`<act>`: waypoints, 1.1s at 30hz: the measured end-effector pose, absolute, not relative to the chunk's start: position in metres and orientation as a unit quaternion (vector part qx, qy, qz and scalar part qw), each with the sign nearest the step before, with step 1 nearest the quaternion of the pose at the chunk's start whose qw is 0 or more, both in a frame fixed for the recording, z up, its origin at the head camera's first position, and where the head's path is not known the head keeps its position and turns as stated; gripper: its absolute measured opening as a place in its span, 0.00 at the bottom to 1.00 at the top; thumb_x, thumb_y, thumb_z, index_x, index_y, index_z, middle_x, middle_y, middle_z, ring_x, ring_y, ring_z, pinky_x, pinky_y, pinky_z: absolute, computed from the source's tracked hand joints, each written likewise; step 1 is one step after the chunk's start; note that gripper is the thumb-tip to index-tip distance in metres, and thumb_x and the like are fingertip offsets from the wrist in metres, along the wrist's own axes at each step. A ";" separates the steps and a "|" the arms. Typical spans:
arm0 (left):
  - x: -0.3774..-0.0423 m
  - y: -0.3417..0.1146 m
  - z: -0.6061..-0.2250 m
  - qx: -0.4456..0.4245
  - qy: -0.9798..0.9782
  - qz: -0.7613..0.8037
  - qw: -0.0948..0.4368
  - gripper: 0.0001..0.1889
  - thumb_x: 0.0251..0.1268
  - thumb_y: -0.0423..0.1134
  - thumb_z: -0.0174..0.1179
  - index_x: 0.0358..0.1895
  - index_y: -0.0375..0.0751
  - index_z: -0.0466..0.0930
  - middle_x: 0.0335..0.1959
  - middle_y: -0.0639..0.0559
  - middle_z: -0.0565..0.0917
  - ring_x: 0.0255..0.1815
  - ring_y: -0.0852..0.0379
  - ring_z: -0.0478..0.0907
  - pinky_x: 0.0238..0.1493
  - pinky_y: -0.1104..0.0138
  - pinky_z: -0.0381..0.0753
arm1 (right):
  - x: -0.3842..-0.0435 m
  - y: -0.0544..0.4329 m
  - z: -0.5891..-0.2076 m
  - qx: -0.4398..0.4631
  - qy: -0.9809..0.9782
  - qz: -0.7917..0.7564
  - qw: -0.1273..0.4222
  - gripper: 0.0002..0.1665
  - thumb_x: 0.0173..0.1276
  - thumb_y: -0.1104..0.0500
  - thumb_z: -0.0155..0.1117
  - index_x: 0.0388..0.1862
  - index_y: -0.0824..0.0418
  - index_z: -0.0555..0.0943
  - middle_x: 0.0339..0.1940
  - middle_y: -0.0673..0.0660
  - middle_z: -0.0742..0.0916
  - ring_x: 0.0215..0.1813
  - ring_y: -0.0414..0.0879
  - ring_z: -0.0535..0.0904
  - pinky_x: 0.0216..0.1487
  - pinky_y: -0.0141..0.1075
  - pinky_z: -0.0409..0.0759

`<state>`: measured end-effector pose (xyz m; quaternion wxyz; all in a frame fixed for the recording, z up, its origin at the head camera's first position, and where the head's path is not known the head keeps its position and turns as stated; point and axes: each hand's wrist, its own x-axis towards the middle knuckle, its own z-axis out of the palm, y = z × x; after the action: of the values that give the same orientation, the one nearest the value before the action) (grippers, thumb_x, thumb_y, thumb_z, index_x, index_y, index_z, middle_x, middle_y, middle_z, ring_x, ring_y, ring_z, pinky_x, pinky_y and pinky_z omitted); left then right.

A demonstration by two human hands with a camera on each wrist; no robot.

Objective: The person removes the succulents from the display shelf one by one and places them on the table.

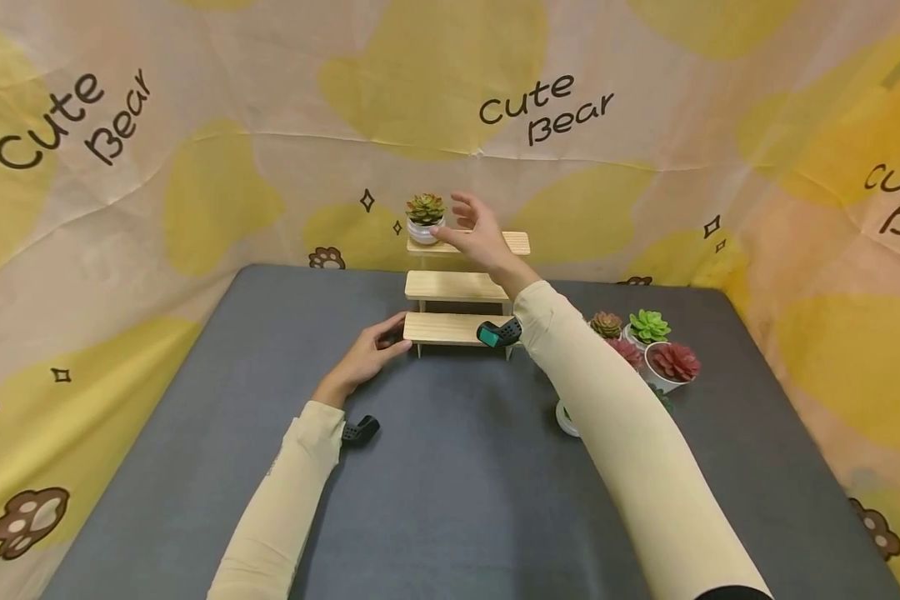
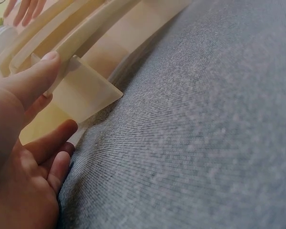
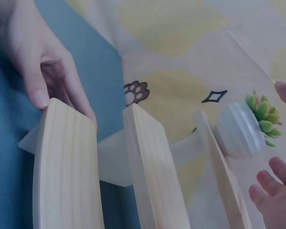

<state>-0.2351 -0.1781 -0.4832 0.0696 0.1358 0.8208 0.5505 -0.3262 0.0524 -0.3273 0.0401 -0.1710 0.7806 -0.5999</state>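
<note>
A three-step wooden display stand (image 1: 457, 286) stands near the back of the table. My left hand (image 1: 363, 357) holds the left end of its lowest shelf (image 3: 69, 162), thumb at the front corner and a finger at the rear one. On the left end of the top shelf sits a potted succulent (image 1: 425, 218), green with reddish tips, in a white ribbed pot (image 3: 238, 130). Just right of this pot is my right hand (image 1: 480, 237), fingers spread and relaxed. A gap shows between those fingers and the plant in the right wrist view.
Several potted succulents stand on the table at right, among them a bright green one (image 1: 648, 326) and a dark red one (image 1: 677, 362). My right sleeve (image 1: 615, 408) partly covers this group. A patterned cloth backdrop (image 1: 270, 92) rises behind the grey table (image 1: 435, 483).
</note>
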 end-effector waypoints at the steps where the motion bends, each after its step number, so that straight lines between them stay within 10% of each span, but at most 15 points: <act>1: -0.235 -0.178 -0.483 0.137 0.821 0.550 0.070 0.34 0.75 0.41 0.60 0.79 0.42 0.60 0.75 0.38 0.70 0.76 0.42 0.65 0.67 0.51 0.66 | -0.327 0.050 -0.327 -0.169 0.783 -0.597 0.040 0.45 0.69 0.58 0.68 0.80 0.59 0.59 0.79 0.66 0.67 0.79 0.62 0.62 0.76 0.52 0.65; 33: -0.235 -0.178 -0.486 0.128 0.827 0.542 0.069 0.34 0.74 0.41 0.60 0.79 0.44 0.60 0.76 0.39 0.69 0.78 0.42 0.63 0.71 0.44 0.64 | -0.340 0.016 -0.343 -0.123 0.827 -0.548 0.004 0.38 0.68 0.57 0.70 0.73 0.67 0.67 0.68 0.66 0.79 0.69 0.55 0.75 0.71 0.41 0.73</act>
<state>-0.2355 -0.1776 -0.4861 0.0694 0.1284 0.8273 0.5425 -0.3397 0.0162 -0.3429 0.0035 -0.1230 0.8273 -0.5482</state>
